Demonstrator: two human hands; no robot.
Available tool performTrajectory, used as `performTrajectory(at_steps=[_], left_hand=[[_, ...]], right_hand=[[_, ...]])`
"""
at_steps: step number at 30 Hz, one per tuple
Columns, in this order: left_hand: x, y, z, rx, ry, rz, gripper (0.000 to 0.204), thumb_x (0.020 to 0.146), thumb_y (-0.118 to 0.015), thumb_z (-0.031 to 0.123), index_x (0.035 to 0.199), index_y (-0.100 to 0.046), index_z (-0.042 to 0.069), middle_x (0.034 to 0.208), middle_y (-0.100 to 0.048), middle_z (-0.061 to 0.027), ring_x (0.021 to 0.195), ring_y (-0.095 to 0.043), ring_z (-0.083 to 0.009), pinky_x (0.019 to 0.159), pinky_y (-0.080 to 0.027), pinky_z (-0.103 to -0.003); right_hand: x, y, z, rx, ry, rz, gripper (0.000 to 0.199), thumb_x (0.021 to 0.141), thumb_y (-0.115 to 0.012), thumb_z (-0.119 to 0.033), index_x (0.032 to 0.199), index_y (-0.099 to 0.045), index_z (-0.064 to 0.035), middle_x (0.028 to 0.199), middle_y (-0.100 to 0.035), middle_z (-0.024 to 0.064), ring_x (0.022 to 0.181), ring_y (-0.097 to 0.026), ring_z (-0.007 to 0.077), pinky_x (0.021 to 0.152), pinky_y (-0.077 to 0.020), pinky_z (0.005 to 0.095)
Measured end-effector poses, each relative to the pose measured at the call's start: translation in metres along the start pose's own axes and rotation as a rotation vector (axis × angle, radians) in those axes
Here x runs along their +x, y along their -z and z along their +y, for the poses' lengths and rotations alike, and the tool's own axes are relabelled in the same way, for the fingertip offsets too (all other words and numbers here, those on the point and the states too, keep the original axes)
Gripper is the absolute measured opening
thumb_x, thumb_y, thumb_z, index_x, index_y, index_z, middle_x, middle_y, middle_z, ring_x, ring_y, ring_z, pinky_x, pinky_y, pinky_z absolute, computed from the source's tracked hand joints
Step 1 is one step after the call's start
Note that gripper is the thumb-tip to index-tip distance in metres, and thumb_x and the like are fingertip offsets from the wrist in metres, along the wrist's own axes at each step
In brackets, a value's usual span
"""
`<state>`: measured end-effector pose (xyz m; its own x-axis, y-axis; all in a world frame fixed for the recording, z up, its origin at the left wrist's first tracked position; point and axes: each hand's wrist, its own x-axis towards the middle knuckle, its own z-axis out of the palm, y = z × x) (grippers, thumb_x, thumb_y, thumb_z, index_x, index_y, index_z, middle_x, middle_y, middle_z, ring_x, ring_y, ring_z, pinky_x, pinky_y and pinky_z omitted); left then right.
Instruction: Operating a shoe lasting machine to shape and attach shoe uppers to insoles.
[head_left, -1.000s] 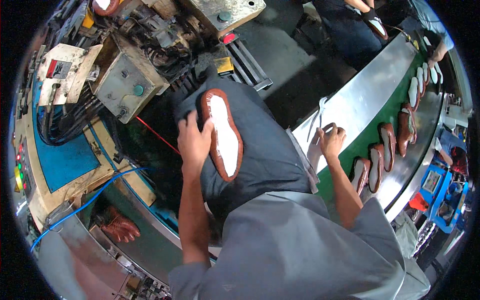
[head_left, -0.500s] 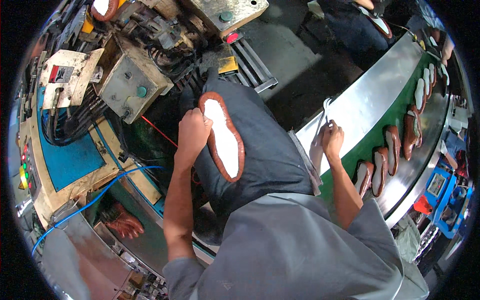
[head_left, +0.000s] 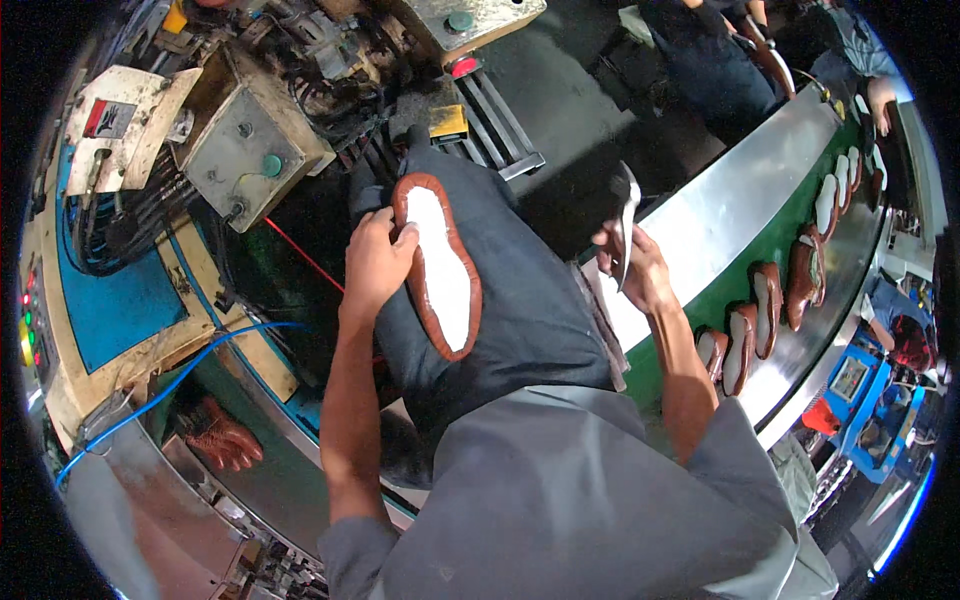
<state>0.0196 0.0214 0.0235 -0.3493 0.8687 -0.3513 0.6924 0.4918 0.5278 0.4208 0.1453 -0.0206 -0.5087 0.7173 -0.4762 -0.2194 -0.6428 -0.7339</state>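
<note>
The left hand (head_left: 375, 262) rests on the upturned shoe (head_left: 437, 264) lying sole-up on the dark apron (head_left: 530, 300) over the person's lap; its fingers are curled over the shoe's brown rim near the toe end, thumb pressed on the white insole; the right hand (head_left: 632, 262) is raised beside the lap, fingers closed around a slim metal tool (head_left: 625, 222) held upright, its tip above the knuckles.

On the machine (head_left: 250, 140) ahead, at the upper left, sits a white rectangular label with a red patch (head_left: 112, 118), tilted; a small yellow plate (head_left: 448, 121) lies just above the shoe's toe; one green round button (head_left: 271, 165) shows on the grey box, another (head_left: 459, 20) on the upper block, and one red round button (head_left: 463, 67) below that; a column of small coloured lamps (head_left: 24, 325) runs at the far left edge beside a blue panel (head_left: 110, 290).

To the right a curved conveyor with a green belt (head_left: 700, 300) carries shoes sole-up: about six brown ones with white insoles (head_left: 768, 305) can be counted, farther ones blurred; one more pair of brown shoes (head_left: 218, 437) lies on the lower ledge at the left; a blue cable (head_left: 180, 385) crosses there.
</note>
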Motion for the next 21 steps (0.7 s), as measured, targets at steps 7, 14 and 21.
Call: performTrajectory(at_steps=[7,14,21], left_hand=[[-0.022,-0.075,0.012,-0.473,0.088,0.186,0.107,0.097,-0.082,0.022,0.172,-0.009,-0.002,0.168,-0.033,-0.0373,0.156,-0.039,-0.0460,0.126,-0.037,-0.046],[-0.023,-0.088,-0.001,-0.615,0.142,0.240,0.109,0.093,-0.085,0.024,0.171,-0.014,-0.002,0.164,-0.038,-0.0364,0.151,-0.043,-0.0478,0.126,-0.037,-0.048],[-0.027,-0.082,0.010,-0.584,0.128,0.284,0.108,0.092,-0.085,0.023,0.170,-0.017,-0.004,0.161,-0.041,-0.0379,0.149,-0.044,-0.0500,0.125,-0.036,-0.050]], right_hand=[[0.064,-0.147,-0.051,0.249,-0.074,-0.539,0.060,0.112,-0.056,-0.055,0.127,-0.065,0.0021,0.089,-0.059,0.0030,0.060,-0.041,0.0072,0.051,-0.0320,0.0249],[0.081,-0.166,-0.058,-1.202,-0.041,-0.555,0.055,0.114,-0.052,-0.042,0.092,-0.068,0.0057,0.073,-0.069,0.0178,0.072,-0.075,0.0301,0.069,-0.0596,0.0453],[0.089,-0.151,-0.027,-1.538,0.336,-0.801,0.041,0.112,-0.055,-0.031,0.118,-0.067,0.0077,0.099,-0.073,0.0301,0.091,-0.071,0.0525,0.083,-0.0573,0.0594]])
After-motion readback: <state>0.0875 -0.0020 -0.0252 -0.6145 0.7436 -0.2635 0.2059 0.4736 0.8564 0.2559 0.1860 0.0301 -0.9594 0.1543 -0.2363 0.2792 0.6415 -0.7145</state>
